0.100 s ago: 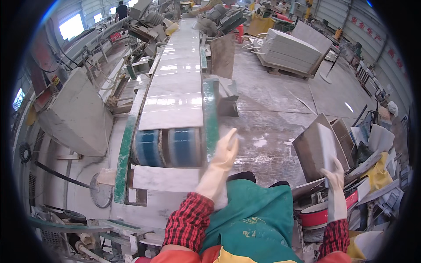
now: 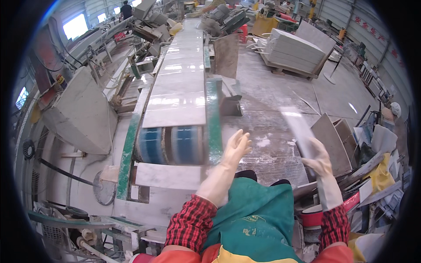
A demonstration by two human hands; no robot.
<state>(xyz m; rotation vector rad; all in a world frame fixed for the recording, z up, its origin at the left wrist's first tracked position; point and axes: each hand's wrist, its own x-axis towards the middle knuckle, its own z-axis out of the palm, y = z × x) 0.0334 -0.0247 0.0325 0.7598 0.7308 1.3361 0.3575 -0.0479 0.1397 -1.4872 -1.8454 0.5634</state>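
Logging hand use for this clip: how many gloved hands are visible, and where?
2. The left hand is raised, open and empty, beside the conveyor. The right hand grips a grey tile strip at right.

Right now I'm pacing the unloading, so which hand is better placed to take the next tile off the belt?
Left. The left hand hangs open beside the belt's end, near the next tile, while the right hand grips a tile strip away from it.

place: stone-cutting workshop | signs: slab conveyor (image 2: 177, 94), stacked stone slabs (image 2: 293, 50), dusty concrete floor (image 2: 272, 101)
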